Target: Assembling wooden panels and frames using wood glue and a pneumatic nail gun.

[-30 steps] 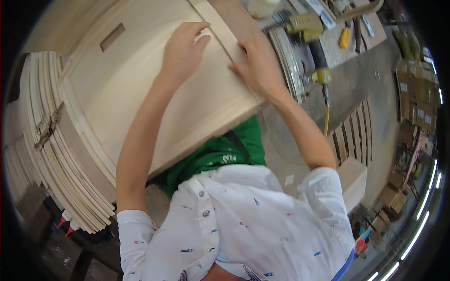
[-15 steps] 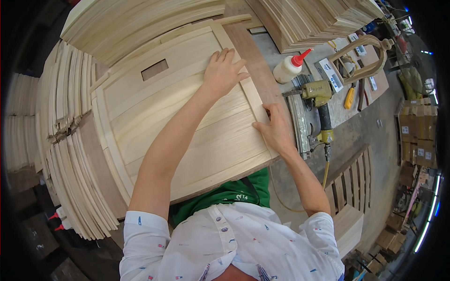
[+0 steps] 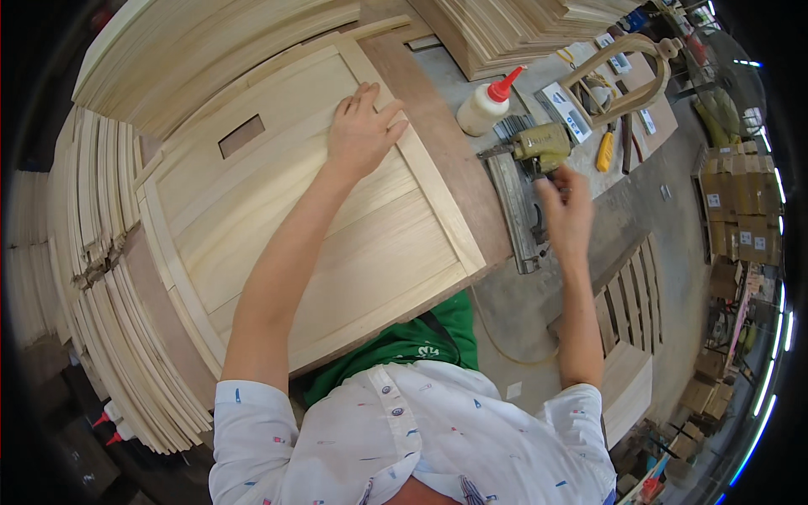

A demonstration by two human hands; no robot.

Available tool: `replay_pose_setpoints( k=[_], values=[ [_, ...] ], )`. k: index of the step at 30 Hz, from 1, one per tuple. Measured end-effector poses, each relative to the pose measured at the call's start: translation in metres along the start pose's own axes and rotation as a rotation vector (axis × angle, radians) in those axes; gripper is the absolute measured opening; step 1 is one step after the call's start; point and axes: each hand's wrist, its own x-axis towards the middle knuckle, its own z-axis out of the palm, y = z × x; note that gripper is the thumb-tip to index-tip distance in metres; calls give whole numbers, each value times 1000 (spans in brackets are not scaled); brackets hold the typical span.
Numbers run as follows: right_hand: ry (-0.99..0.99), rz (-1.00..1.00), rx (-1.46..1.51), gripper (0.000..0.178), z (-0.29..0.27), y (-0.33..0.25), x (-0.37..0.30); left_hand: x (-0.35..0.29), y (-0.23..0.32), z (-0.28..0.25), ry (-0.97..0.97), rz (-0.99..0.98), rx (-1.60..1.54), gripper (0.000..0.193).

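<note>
A pale wooden panel (image 3: 278, 219) with a framed border and a small rectangular cutout lies in front of me. My left hand (image 3: 358, 139) rests on its upper right part, fingers spread, the tips near the right frame strip. To the right of the panel, a yellow-green nail gun (image 3: 541, 143) with a long grey magazine lies on its side. My right hand (image 3: 568, 210) is closed around its black grip, which the hand mostly hides. A white glue bottle (image 3: 484, 111) with a red nozzle stands just beyond the nail gun.
Tall stacks of thin wooden boards (image 3: 219, 55) stand behind and left of the panel. More boards (image 3: 513, 29) rise at the back. A curved wooden frame (image 3: 619, 84), a yellow-handled tool (image 3: 604, 151) and small boxes lie at the right. A slatted wooden piece (image 3: 627, 295) sits lower down.
My right hand has left the panel's right edge, moved right and closed on the nail gun's grip. The left hand stays on the panel. The whole view has shifted slightly.
</note>
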Motion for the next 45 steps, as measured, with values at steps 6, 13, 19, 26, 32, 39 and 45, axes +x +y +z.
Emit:
replay_pose_setpoints(
  k=[6, 13, 19, 26, 32, 39, 45],
  values=[
    [-382, 289, -91, 53, -27, 51, 43, 2, 6, 3, 60, -28, -24, 25],
    [-428, 438, 265, 28, -36, 27, 52, 0, 5, 6, 105, -38, -27, 22],
    [-477, 306, 35, 24, -27, -65, 26, -1, 5, 9, 138, -44, -56, 19],
    [-567, -21, 22, 20, 1, -153, 71, 2, 9, 1, 144, -100, -118, 14],
    [-609, -241, -25, 26, 98, -209, 164, 2, 10, 3, 141, -111, -112, 12],
    [-707, -313, -79, 28, 155, -216, 208, 6, 10, 4, 175, -113, -127, 13],
    [-673, -365, -113, 26, 159, -217, 207, 6, 7, -1, 191, -116, -128, 14]
  ],
)
